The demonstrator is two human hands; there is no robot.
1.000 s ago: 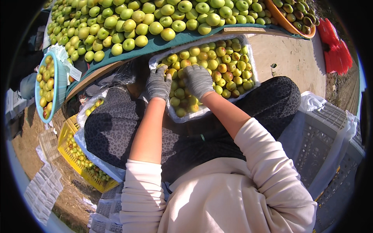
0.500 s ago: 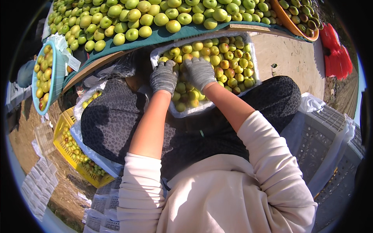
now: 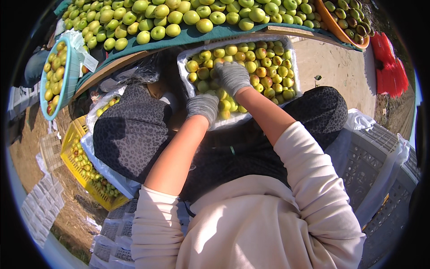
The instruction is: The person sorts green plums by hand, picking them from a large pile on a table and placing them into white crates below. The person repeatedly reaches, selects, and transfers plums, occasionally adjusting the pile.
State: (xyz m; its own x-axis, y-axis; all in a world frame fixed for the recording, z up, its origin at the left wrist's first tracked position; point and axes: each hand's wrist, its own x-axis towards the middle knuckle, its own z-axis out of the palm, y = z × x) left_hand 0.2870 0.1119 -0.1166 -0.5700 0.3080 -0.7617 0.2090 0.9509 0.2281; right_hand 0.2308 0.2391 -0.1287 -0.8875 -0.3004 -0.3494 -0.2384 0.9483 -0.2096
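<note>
A shallow crate with a white liner (image 3: pixel 293 67) stands in front of my crossed legs. It is filled with small round green jujubes (image 3: pixel 265 81), many with reddish-brown patches. My right hand (image 3: pixel 233 77), in a grey knitted glove, reaches over the crate's middle left with bent, parted fingers touching the fruit. At the near left corner rests my left hand (image 3: pixel 203 106), gloved the same way, knuckles up. Its fingertips are turned down against the fruit and mostly hidden. Nothing shows lifted in either hand.
Beyond the crate a wood-edged table with green cloth (image 3: pixel 188 36) carries a heap of larger green fruit (image 3: pixel 174 17). A blue basket (image 3: pixel 67 71) and yellow crate (image 3: pixel 74 168) of fruit stand left. An orange basket (image 3: pixel 333 22), red mesh bags (image 3: pixel 389 67) and grey crates (image 3: pixel 367 154) are right.
My left hand has drawn back toward me and slightly right, from the crate's far left to its near left corner. My right hand stays over the fruit, its fingers more bent.
</note>
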